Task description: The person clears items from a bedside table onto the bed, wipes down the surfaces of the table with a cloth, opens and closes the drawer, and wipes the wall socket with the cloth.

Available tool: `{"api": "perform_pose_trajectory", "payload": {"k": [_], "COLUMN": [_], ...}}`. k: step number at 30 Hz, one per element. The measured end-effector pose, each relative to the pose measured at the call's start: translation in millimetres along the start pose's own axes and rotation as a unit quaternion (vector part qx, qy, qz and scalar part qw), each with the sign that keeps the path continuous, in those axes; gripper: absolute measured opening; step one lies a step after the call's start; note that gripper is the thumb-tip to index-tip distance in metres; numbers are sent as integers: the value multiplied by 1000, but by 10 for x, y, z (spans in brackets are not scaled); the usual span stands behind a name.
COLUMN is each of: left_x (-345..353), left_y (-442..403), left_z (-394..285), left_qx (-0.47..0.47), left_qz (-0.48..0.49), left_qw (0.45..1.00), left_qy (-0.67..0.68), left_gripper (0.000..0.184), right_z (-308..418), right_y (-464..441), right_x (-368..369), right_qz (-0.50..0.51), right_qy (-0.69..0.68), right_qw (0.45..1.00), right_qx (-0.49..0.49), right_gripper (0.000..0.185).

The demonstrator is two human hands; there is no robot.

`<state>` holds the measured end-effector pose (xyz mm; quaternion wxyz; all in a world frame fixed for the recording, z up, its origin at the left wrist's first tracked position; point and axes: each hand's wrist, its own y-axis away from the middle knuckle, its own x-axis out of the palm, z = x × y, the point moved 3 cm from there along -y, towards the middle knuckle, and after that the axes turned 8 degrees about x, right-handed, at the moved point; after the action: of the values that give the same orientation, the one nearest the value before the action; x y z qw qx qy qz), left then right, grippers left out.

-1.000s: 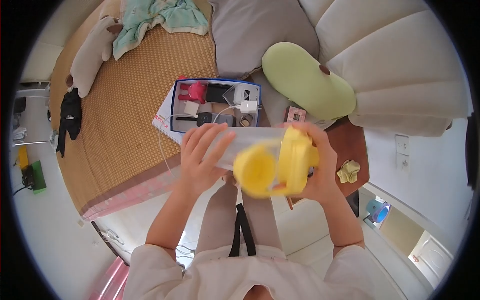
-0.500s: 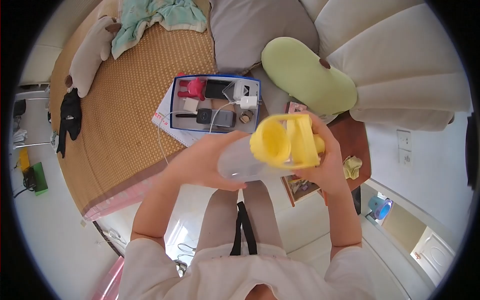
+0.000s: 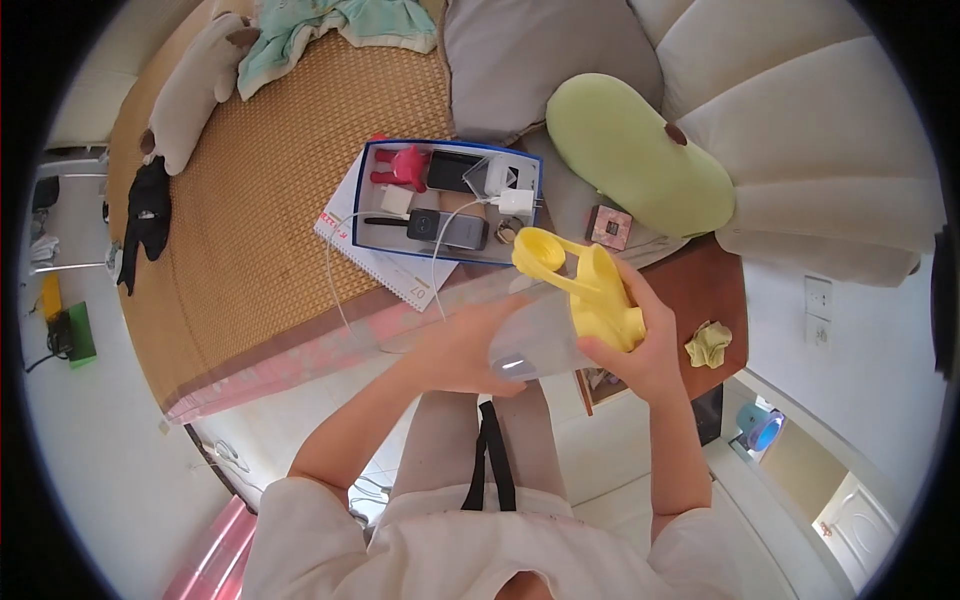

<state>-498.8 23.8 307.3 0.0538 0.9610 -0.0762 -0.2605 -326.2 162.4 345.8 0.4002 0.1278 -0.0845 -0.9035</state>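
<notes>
A clear plastic bottle [image 3: 532, 338] lies tilted between my two hands, in front of my body. My left hand [image 3: 468, 345] is wrapped around its clear base. My right hand [image 3: 645, 340] grips the yellow lid [image 3: 600, 295] at the other end. A round yellow cap [image 3: 538, 252] sticks out from the lid on a strap, toward the bed. Just beyond the bottle, a blue-rimmed box [image 3: 450, 145] holds a pink bear figure [image 3: 400, 167], a dark phone [image 3: 452, 171], a white charger [image 3: 516, 202] with a cable, and several other small items.
The box rests partly on a spiral calendar [image 3: 400, 283] at the edge of the bed mat [image 3: 270, 220]. A green cushion [image 3: 640, 155] and a grey pillow [image 3: 550, 65] lie behind. On the right, a wooden bedside table [image 3: 715, 290] carries a crumpled yellow cloth [image 3: 709, 344]. A small pink box [image 3: 609, 227] sits nearby.
The bottle has turned in my hands, so the lid now shows from its side and the cap points toward the bed. Both hands still hold it. My view has shifted slightly.
</notes>
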Motion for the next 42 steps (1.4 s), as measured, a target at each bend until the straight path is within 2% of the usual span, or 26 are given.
{"api": "perform_pose_trajectory", "payload": {"k": [2, 5, 6, 8, 9, 11, 15, 17, 18, 20, 21, 23, 24, 26, 27, 28, 30, 31, 32, 34, 35, 36, 38, 40, 42], "left_x": [210, 408, 471, 534, 553, 505, 281, 145, 91, 40, 32, 106, 103, 157, 187, 204, 217, 214, 209, 186, 180, 184, 190, 200, 181], "left_y": [-37, -50, -59, -36, -29, -35, -13, -29, -19, -24, -21, -14, 18, 81, 72, 61, 19, 32, 41, 24, 9, 6, 13, 10, -20], "left_z": [93, 207, 224, 203, 196, 164, 55, 66, 105, 139, 196, 266, 291, 336, 388, 426, 428, 427, 417, 393, 375, 362, 362, 373, 343], "left_qx": [-50, -101, -103, -91, -92, -79, -84, -62, -61, 7, 7, 65, 65, 8, 18, 18, 51, 50, 41, 35, 33, 30, 33, 34, 144], "left_qz": [-34, -77, -79, -152, -151, -221, -234, -159, -159, -78, -77, 6, 7, 90, 70, 69, 108, 106, 106, 107, 111, 114, 107, 101, 101], "left_qw": [995, 989, 989, 982, 982, 972, 966, 975, 976, 978, 978, 964, 964, 927, 921, 921, 921, 921, 914, 906, 898, 890, 883, 875, 887], "left_qy": [75, 72, 71, 67, 67, 32, 70, 139, 138, 193, 192, 259, 259, 364, 383, 383, 371, 372, 390, 408, 424, 441, 456, 472, 427], "left_gripper": [92, 93, 93, 94, 94, 93, 91, 92, 92, 96, 96, 100, 100, 102, 104, 104, 104, 104, 103, 102, 101, 100, 99, 98, 99], "right_z": [-208, -300, -299, -248, -219, -100, 365, 565, 596, 625, 553, 324, 306, 333, 371, 353, 373, 397, 376, 288, 240, 319, 540, 613, 664], "right_y": [0, -108, -149, -178, -184, -210, -231, -255, -283, -355, -435, -553, -547, -564, -542, -509, -438, -366, -311, -234, -286, -263, -196, -166, -169], "right_x": [45, 95, 106, 119, 143, 193, 129, 130, 107, 137, 125, 183, 211, 288, 295, 316, 332, 338, 339, 268, 70, 57, 28, -46, -114], "right_qz": [-76, -83, -81, -88, -88, -98, -60, 39, 38, 189, 188, 280, 280, 182, 135, 135, 88, 42, 44, 42, 77, 79, 145, 136, 127], "right_qy": [-7, -45, -46, -16, -17, -42, 26, 110, 109, -39, -41, -225, -225, -437, -407, -407, -358, -392, -391, -218, 77, 77, -10, 39, 88], "right_qw": [994, 989, 989, 993, 993, 991, 998, 993, 993, 981, 981, 920, 921, 873, 900, 900, 930, 919, 919, 973, 963, 963, 971, 973, 972], "right_qx": [84, 113, 112, 72, 74, 82, 23, 4, 3, 2, 2, 154, 154, 117, 76, 76, -17, -18, -16, -63, -248, -248, -189, -183, -177], "right_gripper": [71, 66, 66, 66, 66, 69, 78, 87, 87, 88, 88, 82, 82, 77, 79, 79, 82, 83, 83, 73, 57, 57, 52, 53, 53]}}
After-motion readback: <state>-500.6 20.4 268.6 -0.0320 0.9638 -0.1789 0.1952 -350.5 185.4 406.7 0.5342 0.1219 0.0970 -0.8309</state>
